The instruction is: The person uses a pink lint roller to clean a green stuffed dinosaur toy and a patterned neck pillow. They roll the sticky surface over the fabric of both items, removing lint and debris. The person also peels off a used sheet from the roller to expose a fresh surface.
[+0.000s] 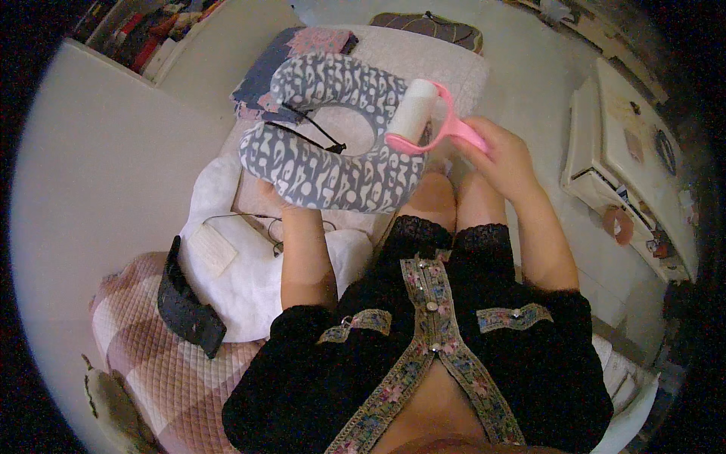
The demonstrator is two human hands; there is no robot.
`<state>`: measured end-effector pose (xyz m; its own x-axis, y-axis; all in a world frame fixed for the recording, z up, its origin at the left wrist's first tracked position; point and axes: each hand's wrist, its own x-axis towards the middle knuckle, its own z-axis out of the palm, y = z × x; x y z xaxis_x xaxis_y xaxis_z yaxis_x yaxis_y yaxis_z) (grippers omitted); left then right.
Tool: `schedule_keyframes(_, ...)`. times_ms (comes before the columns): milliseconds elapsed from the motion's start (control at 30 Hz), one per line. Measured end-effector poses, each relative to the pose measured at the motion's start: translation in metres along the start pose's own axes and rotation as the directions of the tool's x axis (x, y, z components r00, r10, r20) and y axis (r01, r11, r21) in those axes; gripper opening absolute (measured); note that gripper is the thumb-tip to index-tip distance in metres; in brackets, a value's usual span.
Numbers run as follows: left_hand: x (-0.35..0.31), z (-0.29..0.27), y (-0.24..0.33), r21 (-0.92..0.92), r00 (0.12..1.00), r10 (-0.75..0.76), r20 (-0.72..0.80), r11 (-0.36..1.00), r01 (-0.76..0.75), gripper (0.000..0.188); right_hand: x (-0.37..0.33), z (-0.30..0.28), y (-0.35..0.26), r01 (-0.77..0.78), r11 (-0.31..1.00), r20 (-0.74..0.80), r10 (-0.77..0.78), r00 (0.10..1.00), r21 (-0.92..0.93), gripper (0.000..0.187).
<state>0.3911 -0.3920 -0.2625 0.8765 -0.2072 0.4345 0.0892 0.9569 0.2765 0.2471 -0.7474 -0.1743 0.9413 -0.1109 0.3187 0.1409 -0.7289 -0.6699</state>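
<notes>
A grey U-shaped neck pillow (pixel 340 175) with a white pattern is held up in front of me, its opening toward the left. My left hand (pixel 274 195) grips its near arm from below, the fingers mostly hidden under it. A thin black cord (pixel 318 127) with a toggle hangs across the gap. My right hand (pixel 495 155) is closed around the handle of a pink lint roller (pixel 446 125). The roller's white sheet-covered cylinder rests against or just above the pillow's right curve; I cannot tell which.
Under the pillow stands a bench with a pale textured cover (pixel 454 68). Blue and pink folded cloth (pixel 265 72) lies at its far left. A white padded piece (pixel 257 287), a black strap (pixel 185 303) and a checked quilted cover (pixel 144 318) are at my left; a white cabinet (pixel 635 151) stands right.
</notes>
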Motion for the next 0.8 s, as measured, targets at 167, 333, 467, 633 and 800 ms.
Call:
schedule_keyframes(167, -0.01, 0.02, 0.009, 0.095, 0.998, 0.002, 0.06, 0.995, -0.008, 0.058, -0.016, 0.007, 0.016, -0.004, 0.987, 0.061, 0.014, 0.998, -0.159, 0.044)
schedule_keyframes(333, -0.016, 0.05, 0.008, 0.201, 0.977, 0.031, -0.209, 0.979, 0.012, 0.052, -0.054, -0.019, 0.018, -0.142, 0.977, 0.036, 0.149, 0.988, -0.159, 0.043)
schedule_keyframes(467, -0.023, 0.072, 0.0, 0.208, 0.914, 0.035, -0.403, 0.977, 0.055, 0.052, -0.091, -0.034, 0.001, -0.108, 0.99, -0.095, 0.099, 0.991, -0.094, 0.038)
schedule_keyframes(633, -0.025, 0.077, -0.017, 0.183, 0.864, -0.082, -0.497, 0.963, 0.197, 0.047, -0.102, -0.005, -0.043, 0.185, 0.971, -0.145, -0.207, 0.968, -0.153, 0.038)
schedule_keyframes(800, -0.01, 0.075, -0.022, 0.212, 0.835, -0.118, -0.537, 0.939, 0.269, 0.038, -0.092, 0.013, -0.028, 0.115, 0.959, 0.084, -0.097, 0.992, -0.26, 0.04)
